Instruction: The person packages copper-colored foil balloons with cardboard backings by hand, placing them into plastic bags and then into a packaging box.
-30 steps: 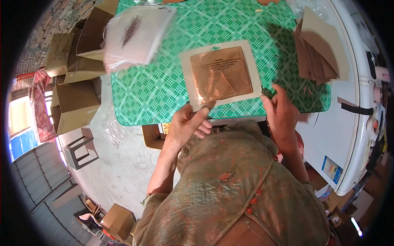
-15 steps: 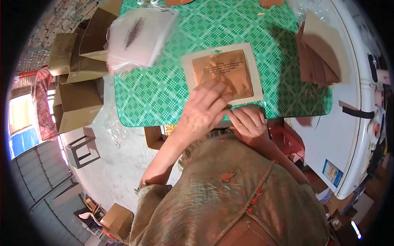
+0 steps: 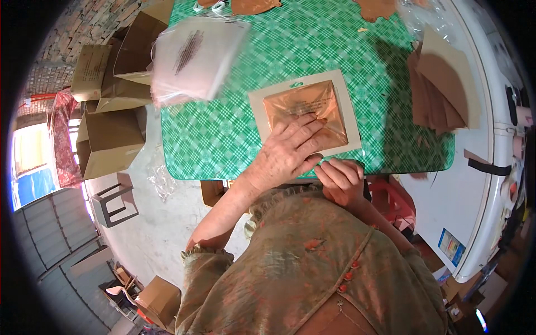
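A clear plastic bag (image 3: 321, 106) printed with small dark text lies near the table's front edge. In it is a shiny orange-brown square piece on a beige card (image 3: 257, 106) with a cut-out at its top. My left hand (image 3: 287, 146) rests flat on the lower left of the bag, fingers stretched out. At the bag's near edge, my right hand (image 3: 341, 177) has its fingers curled and pinched together on the plastic; the exact grip is partly hidden. Both hands are close together, thumb side to thumb side.
A green checked cloth covers the table (image 3: 212, 139). A stack of printed clear bags (image 3: 220, 56) lies back left, brown and beige sheets (image 3: 441, 84) on the right. Orange-brown pieces (image 3: 254, 5) lie at the far edge. Cardboard boxes (image 3: 114, 137) and a stool frame (image 3: 115, 201) stand left.
My left hand has shifted a little over the bag and its fingers now lie flatter. My right hand stays at the near edge. The whole view has shifted slightly.
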Motion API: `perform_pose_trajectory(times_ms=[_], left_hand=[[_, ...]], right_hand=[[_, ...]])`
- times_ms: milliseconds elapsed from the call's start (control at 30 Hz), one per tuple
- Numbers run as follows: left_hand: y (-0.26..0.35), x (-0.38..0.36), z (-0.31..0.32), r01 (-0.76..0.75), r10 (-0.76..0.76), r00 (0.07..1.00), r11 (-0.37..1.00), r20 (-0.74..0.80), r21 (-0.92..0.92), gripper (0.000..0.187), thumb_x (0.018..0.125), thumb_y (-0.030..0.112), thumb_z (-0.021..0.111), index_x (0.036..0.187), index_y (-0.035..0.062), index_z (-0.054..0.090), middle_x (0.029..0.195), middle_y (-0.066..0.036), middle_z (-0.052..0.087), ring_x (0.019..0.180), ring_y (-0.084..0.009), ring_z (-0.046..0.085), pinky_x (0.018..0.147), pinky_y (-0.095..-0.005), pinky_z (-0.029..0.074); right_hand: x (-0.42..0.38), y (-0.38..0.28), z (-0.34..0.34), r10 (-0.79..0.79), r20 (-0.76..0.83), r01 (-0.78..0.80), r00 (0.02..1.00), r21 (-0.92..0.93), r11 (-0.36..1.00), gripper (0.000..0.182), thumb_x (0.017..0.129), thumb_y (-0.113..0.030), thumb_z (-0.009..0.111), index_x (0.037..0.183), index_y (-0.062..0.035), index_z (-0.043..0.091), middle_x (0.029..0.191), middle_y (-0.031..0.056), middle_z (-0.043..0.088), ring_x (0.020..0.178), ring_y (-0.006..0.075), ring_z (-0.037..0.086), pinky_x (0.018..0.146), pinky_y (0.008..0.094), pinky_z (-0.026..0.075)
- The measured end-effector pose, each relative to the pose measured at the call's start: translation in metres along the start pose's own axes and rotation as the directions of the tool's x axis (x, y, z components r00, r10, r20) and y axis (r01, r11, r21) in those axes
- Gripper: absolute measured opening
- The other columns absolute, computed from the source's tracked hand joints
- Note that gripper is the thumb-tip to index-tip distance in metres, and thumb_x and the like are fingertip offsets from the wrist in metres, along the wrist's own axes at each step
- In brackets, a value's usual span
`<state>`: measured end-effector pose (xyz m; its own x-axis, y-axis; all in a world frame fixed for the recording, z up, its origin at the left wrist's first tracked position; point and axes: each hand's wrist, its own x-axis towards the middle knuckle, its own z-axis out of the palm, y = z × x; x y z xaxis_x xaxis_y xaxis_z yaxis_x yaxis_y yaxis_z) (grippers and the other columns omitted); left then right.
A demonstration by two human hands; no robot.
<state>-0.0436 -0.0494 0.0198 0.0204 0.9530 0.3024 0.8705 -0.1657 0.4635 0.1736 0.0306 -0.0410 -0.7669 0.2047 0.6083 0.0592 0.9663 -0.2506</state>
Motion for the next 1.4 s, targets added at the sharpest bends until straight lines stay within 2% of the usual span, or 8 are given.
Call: perform_pose_trajectory(times_ms=[267,667,967,1033,1133,1233,1333,1400], left_hand=[[0.003,0.002,0.004,0.004,-0.001,0.999,0.999,-0.051,0.045,0.051,0.081,0.022,0.079,0.13,0.0132,0.067,0.141,-0.006,0.059,0.135,-0.0275,0.053,0.103,-0.0443,0.044],[0.005,0.0,0.011,0.036,-0.029,0.997,0.996,-0.074,0.084,0.052,0.082,0.02,0.077,0.132,0.0154,0.067,0.145,-0.005,0.057,0.138,-0.0292,0.051,0.111,-0.0477,0.04],[0.008,0.004,0.009,-0.015,0.016,1.0,0.999,-0.019,0.032,0.052,0.083,0.013,0.073,0.134,0.0127,0.065,0.147,-0.01,0.055,0.145,-0.0306,0.044,0.12,-0.0508,0.033],[0.008,0.001,0.01,-0.015,0.016,1.0,0.999,-0.001,0.032,0.051,0.084,0.011,0.073,0.134,0.0118,0.065,0.148,-0.011,0.054,0.146,-0.031,0.043,0.123,-0.0512,0.03],[0.008,0.0,0.01,-0.016,0.016,1.0,1.0,0.022,0.026,0.049,0.084,0.01,0.072,0.133,0.0113,0.065,0.15,-0.011,0.053,0.147,-0.0309,0.042,0.125,-0.0509,0.029],[0.007,0.0,0.011,-0.029,0.029,1.0,0.999,0.002,0.014,0.048,0.084,0.01,0.071,0.132,0.0111,0.066,0.151,-0.011,0.052,0.148,-0.031,0.041,0.125,-0.0512,0.029],[0.007,-0.001,0.012,-0.022,0.021,1.0,1.0,-0.021,-0.016,0.046,0.085,0.009,0.071,0.131,0.0115,0.066,0.152,-0.011,0.052,0.148,-0.031,0.041,0.125,-0.0516,0.031],[0.007,-0.002,0.012,-0.022,0.021,0.999,0.999,-0.032,-0.026,0.046,0.085,0.009,0.07,0.131,0.0117,0.067,0.153,-0.012,0.051,0.148,-0.0312,0.041,0.124,-0.0517,0.032]], right_hand=[[0.004,-0.002,-0.001,0.007,-0.003,-0.007,1.0,-0.039,0.999,0.028,0.09,-0.011,0.069,0.117,-0.0147,0.073,0.125,-0.0037,0.059,0.124,0.0143,0.053,0.098,0.0341,0.046],[0.0,-0.003,0.0,0.032,-0.004,-0.032,0.999,-0.046,0.998,0.027,0.093,-0.015,0.068,0.12,-0.0157,0.073,0.127,-0.0063,0.058,0.127,0.012,0.053,0.1,0.0347,0.045],[0.038,0.018,-0.04,0.046,0.059,-0.056,0.997,0.169,0.984,0.034,0.081,-0.01,0.067,0.114,-0.0038,0.073,0.112,0.0113,0.068,0.107,0.0263,0.062,0.091,0.042,0.049],[0.072,0.043,-0.04,0.093,0.024,-0.094,0.995,0.068,0.993,0.034,0.081,-0.003,0.067,0.115,0.0001,0.071,0.118,0.0158,0.066,0.106,0.036,0.06,0.09,0.0481,0.049],[0.121,0.089,-0.025,0.13,0.008,-0.129,0.992,-0.035,0.991,0.041,0.088,-0.006,0.063,0.128,0.002,0.061,0.122,0.0135,0.063,0.111,0.0369,0.059,0.094,0.0496,0.048],[0.142,0.132,0.006,0.168,0.115,-0.157,0.979,-0.098,0.983,0.043,0.091,-0.01,0.062,0.132,0.0006,0.058,0.124,0.0148,0.062,0.11,0.0365,0.06,0.094,0.0474,0.05],[0.167,0.141,0.011,0.401,0.367,-0.449,0.84,0.053,0.892,0.033,0.096,-0.012,0.062,0.127,0.0,0.06,0.12,0.0167,0.064,0.099,0.0319,0.063,0.09,0.0415,0.051],[0.18,0.147,0.009,0.399,0.45,-0.479,0.799,0.076,0.874,0.03,0.096,-0.016,0.064,0.122,-0.0006,0.063,0.111,0.0148,0.066,0.092,0.0273,0.065,0.083,0.0391,0.052]])
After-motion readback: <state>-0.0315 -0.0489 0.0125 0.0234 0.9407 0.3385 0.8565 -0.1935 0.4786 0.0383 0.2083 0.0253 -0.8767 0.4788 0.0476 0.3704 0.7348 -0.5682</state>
